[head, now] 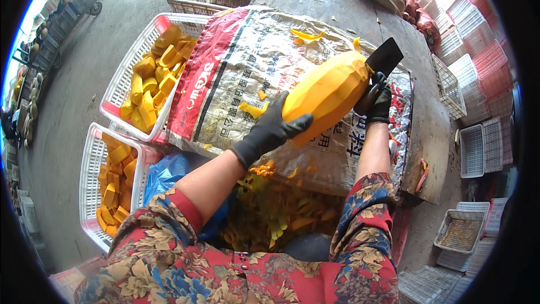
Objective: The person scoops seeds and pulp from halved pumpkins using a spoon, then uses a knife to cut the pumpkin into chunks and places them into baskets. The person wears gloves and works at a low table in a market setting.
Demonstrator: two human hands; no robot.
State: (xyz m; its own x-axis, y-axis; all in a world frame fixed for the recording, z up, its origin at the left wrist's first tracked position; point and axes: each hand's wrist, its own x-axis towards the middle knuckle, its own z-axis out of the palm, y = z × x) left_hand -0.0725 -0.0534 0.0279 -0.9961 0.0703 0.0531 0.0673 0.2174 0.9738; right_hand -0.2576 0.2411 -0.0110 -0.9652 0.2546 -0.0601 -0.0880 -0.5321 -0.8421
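Observation:
A peeled orange pumpkin (327,93) with flat-cut facets lies slanting above a printed woven sack (249,59) on the work table. My left hand (280,120), in a dark glove, grips its lower left end with the thumb spread along its underside. My right hand (375,97), gloved too, is closed at the pumpkin's upper right end around the handle of a broad dark cleaver (386,55); the handle is mostly hidden by the fingers. The blade points up and right, close against that end. Strips of peel (307,35) lie on the sack.
Two white plastic crates (122,57) (88,177) of pumpkin pieces stand left of the table. Peelings (278,211) lie below its near edge, beside a blue plastic bag (168,173). A peeler-like tool (422,175) lies at the right corner. Stacked crates (472,135) stand on the right.

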